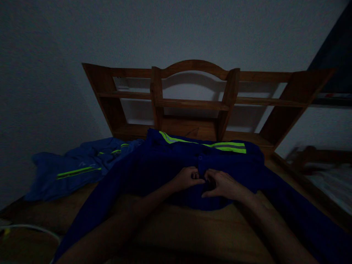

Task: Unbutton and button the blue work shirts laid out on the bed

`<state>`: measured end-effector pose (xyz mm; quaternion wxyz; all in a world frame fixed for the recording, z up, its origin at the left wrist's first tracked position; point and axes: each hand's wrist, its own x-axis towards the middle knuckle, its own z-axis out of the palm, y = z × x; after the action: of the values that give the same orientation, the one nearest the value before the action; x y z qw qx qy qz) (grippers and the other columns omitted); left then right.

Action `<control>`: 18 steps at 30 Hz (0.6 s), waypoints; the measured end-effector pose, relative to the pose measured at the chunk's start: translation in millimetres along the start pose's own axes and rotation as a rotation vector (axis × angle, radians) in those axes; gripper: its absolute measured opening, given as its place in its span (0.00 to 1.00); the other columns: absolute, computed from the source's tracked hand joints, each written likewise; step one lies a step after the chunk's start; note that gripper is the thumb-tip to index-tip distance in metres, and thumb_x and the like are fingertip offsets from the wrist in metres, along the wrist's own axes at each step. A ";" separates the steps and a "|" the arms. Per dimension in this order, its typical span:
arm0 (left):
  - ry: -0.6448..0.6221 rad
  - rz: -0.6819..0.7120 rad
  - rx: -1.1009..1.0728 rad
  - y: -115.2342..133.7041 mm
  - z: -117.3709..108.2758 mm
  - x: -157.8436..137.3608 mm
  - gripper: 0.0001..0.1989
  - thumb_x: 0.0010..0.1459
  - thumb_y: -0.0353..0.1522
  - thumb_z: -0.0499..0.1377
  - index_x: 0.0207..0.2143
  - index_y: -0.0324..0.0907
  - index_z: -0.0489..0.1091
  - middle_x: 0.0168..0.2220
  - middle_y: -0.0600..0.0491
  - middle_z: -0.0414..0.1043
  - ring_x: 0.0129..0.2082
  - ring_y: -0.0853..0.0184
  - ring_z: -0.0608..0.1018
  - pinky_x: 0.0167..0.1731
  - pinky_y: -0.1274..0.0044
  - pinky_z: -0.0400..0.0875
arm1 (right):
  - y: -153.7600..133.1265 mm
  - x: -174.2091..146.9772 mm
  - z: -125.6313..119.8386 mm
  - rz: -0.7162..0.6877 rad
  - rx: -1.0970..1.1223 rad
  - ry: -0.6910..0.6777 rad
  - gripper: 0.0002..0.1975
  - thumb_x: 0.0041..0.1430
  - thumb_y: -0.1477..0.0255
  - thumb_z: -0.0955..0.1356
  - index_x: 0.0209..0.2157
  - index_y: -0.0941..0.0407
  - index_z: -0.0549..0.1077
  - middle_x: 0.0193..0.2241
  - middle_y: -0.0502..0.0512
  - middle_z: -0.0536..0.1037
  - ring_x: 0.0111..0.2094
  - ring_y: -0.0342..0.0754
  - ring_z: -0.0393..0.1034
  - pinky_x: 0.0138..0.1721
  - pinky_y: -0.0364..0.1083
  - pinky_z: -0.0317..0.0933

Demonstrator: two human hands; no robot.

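Observation:
A dark blue long-sleeved work shirt [165, 165] with yellow-green and grey reflective stripes lies spread on a wooden surface, its sleeves reaching down both sides toward me. A button shows on its front strip, above my hands. My left hand [188, 178] is closed at the middle of the shirt front, fingers curled at the cloth and thumb pointing right. Close beside it, my right hand [221, 184] touches the shirt front with bent fingers, its thumb held apart from them. The picture is dark, so the cloth between the fingertips is hard to make out.
A lighter blue garment [79, 165] with yellow-green stripes lies crumpled on the left. Behind the shirt, a wooden shelf unit [192, 105] stands against the wall. A pale cable [35, 227] curves at the lower left. Another wooden frame [319, 154] stands at the right.

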<state>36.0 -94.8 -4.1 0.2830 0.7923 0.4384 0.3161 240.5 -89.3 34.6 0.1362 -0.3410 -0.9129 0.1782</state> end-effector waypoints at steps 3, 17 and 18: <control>-0.026 -0.015 0.032 -1.0 1.3 0.9 0.16 0.47 0.42 0.62 0.31 0.39 0.70 0.29 0.55 0.70 0.27 0.72 0.70 0.28 0.82 0.62 | -1.9 -1.4 2.0 0.011 -0.035 0.012 0.13 0.49 0.62 0.69 0.34 0.55 0.68 0.31 0.49 0.72 0.30 0.43 0.65 0.29 0.40 0.52; 0.052 -0.004 -0.028 2.3 4.6 -1.9 0.09 0.50 0.36 0.60 0.33 0.39 0.70 0.30 0.54 0.72 0.31 0.70 0.73 0.33 0.80 0.64 | 26.2 8.6 11.9 0.113 0.570 0.065 0.07 0.53 0.69 0.65 0.33 0.57 0.64 0.27 0.48 0.69 0.26 0.40 0.65 0.26 0.39 0.57; 0.061 -0.013 -0.041 3.1 4.8 -2.4 0.09 0.50 0.35 0.60 0.33 0.40 0.70 0.30 0.55 0.72 0.31 0.70 0.73 0.33 0.80 0.64 | 28.0 9.4 12.0 0.100 0.613 0.051 0.08 0.53 0.69 0.65 0.33 0.58 0.65 0.26 0.49 0.69 0.26 0.40 0.65 0.27 0.39 0.58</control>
<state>40.1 -99.2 -5.6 0.2874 0.7735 0.4455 0.3473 245.3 -66.0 13.3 0.2468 -0.3331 -0.7950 0.4429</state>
